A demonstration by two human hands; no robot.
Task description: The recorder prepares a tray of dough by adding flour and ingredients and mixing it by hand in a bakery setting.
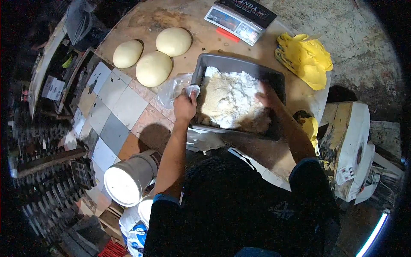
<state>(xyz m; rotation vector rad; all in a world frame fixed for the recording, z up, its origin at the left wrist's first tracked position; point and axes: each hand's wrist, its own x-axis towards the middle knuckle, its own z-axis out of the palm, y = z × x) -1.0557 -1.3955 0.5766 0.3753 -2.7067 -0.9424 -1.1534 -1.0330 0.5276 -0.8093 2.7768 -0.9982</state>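
Note:
A grey plastic tub (198, 68) holds white powder (233, 81) beside a pale tan, grainy heap (211, 96). My left hand (185, 105) is closed on a crumpled clear plastic bag (172, 90) at the tub's left rim. Inside the right part of the tub, my right hand (267, 96) touches the powder; its fingers are blurred and partly hidden. Three smooth pale dough balls (153, 68) rest on the worktop (128, 30), left of the tub.
A digital scale (227, 23) and red object (227, 34) sit behind the tub, yellow paste (306, 60) at right. Buckets (122, 186) stand lower left beside a tiled surface (105, 98). A worn white machine (349, 145) is at right, cluttered racks (47, 180) at left.

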